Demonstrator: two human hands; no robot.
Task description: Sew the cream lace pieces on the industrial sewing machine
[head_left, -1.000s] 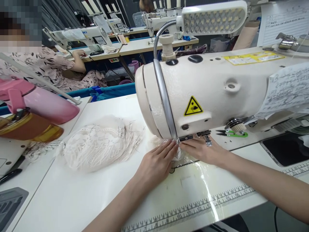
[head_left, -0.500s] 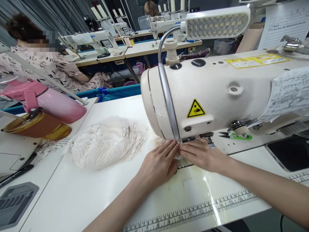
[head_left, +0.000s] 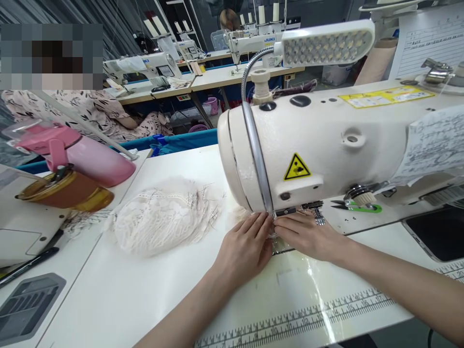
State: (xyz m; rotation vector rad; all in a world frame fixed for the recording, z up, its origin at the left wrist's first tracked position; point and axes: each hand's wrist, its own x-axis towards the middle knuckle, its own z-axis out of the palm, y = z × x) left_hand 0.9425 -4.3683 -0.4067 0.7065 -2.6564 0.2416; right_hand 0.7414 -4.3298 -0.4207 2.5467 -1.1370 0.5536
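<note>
**A:** In the head view, where were your hands?

**B:** Both lay flat on the white table point(head_left: 108, 299), right under the head of the sewing machine point(head_left: 326, 145). Your left hand point(head_left: 246, 249) pressed down with its fingers stretched toward the needle area. Your right hand point(head_left: 308, 234) sat just to the right, fingers also extended, fingertips nearly meeting those of the left.

**A:** Did they hold anything?

**B:** Neither hand was closed around anything. They pinned a small lace piece point(head_left: 272, 235) against the table, and only a sliver of it showed between your fingertips. The rest was hidden under your hands and the machine.

**A:** What else was about?

**B:** A pile of lace point(head_left: 163, 222) lay to the left of your left hand, apart from it. Farther left stood a pink bottle point(head_left: 79, 154) beside an amber jar point(head_left: 65, 193). Green-handled snips point(head_left: 357, 207) lay right of the needle area. A lamp point(head_left: 326, 43) hung above the machine. A person in a patterned blouse point(head_left: 90, 113) sat at the far left.
</note>
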